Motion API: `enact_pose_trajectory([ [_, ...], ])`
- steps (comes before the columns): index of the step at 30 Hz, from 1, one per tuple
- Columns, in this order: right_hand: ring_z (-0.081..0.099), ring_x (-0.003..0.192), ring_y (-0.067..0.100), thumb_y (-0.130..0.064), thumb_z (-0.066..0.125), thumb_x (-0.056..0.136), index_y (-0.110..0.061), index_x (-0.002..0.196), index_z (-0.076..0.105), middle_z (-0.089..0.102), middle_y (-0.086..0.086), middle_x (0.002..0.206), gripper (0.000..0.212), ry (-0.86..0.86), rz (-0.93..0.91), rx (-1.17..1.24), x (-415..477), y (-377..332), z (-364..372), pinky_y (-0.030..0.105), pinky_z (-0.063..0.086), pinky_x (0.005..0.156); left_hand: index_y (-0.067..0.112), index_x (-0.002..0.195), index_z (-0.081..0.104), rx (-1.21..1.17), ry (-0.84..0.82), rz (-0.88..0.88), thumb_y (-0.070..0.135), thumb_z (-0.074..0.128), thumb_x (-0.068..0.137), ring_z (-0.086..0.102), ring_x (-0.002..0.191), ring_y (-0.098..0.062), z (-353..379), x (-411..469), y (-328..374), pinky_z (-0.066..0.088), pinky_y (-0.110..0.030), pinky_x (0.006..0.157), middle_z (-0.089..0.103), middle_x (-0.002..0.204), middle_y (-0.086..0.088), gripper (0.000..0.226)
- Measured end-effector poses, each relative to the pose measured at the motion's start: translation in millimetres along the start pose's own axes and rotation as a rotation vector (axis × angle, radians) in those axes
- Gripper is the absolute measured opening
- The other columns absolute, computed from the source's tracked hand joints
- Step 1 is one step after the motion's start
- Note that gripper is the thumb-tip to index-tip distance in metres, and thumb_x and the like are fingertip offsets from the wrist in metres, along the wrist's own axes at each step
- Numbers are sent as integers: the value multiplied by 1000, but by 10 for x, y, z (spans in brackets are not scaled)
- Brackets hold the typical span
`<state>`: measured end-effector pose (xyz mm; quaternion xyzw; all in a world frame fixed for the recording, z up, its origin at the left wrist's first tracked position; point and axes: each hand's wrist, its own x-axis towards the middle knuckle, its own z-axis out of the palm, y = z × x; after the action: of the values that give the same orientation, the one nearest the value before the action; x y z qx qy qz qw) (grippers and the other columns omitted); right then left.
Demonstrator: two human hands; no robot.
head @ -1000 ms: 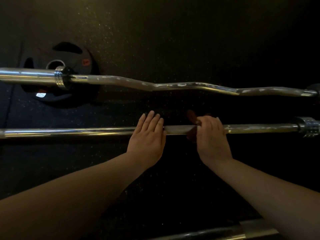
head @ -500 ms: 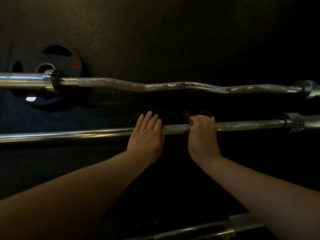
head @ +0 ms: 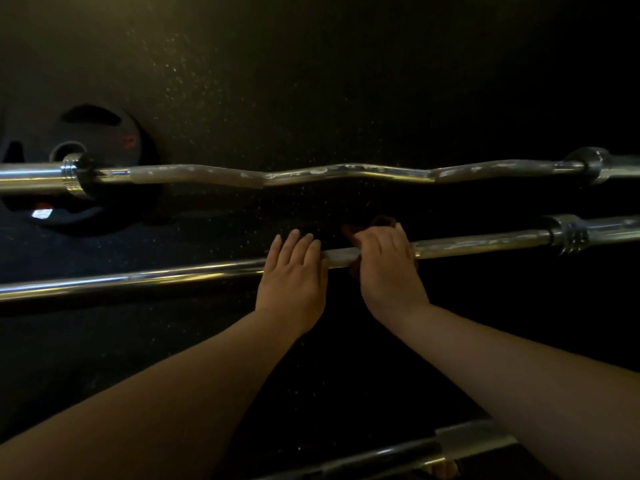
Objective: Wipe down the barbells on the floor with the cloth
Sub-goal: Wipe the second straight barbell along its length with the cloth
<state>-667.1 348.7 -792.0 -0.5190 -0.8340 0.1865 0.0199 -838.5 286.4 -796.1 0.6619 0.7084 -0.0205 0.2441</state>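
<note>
The cloth [head: 382, 221] is almost wholly hidden under the right hand [head: 386, 265]. Only a dark, perhaps reddish-brown fold shows above the knuckles, and how it wraps the straight barbell [head: 138, 277] beneath the palm cannot be seen. That barbell runs off both side edges, as does the EZ curl bar [head: 346, 171]. The weight plate [head: 114, 133] is clipped by the left edge and partly covered by the curl bar's sleeve. Its red marking [head: 128, 140] is too blurred to read. A third bar [head: 381, 455] disappears behind the right forearm [head: 519, 375] and off the bottom edge.
</note>
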Motion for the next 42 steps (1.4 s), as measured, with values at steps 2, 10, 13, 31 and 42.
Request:
enact_pose_trajectory([
  [2, 42, 136, 30, -20, 44, 97, -5, 141, 49, 51, 12, 139, 47, -69, -134, -62, -11, 223, -65, 45, 12, 127, 21, 160, 12, 3, -3, 13, 41, 8, 108, -10, 154, -14, -10, 8, -23, -14, -40, 123, 10, 169, 2, 56],
  [10, 40, 136, 30, -10, 52, 95, -7, 140, 50, 51, 11, 138, 44, 34, 64, 65, -5, -47, -19, 49, 9, 127, 21, 160, 1, 36, -25, 15, 41, 9, 108, -19, 152, -13, -38, -7, -18, -17, -39, 122, -2, 169, 3, 56],
  [13, 40, 138, 35, -24, 26, 96, -4, 145, 45, 48, 15, 143, 56, -96, -221, 1, -40, -16, -2, 53, 18, 125, 20, 160, 0, 39, -37, -13, 41, 9, 108, -21, 151, -14, -32, -4, 18, -20, -39, 120, -4, 169, 3, 57],
  [31, 29, 144, 34, -13, 38, 105, -7, 149, 39, 37, 12, 151, 44, -43, 53, 103, -100, 312, -142, 46, 20, 124, 19, 161, -2, -40, -39, 21, 38, 14, 109, -17, 153, -15, -76, -151, -37, -17, -38, 122, -5, 170, 1, 58],
  [42, 39, 139, 25, -21, 56, 99, -14, 146, 46, 48, 4, 144, 48, -59, -125, -51, -43, 288, -182, 40, 22, 124, 17, 160, 10, -46, 56, -28, 39, 8, 105, -16, 153, -16, -12, -76, 40, -20, -40, 120, 5, 169, -1, 59],
])
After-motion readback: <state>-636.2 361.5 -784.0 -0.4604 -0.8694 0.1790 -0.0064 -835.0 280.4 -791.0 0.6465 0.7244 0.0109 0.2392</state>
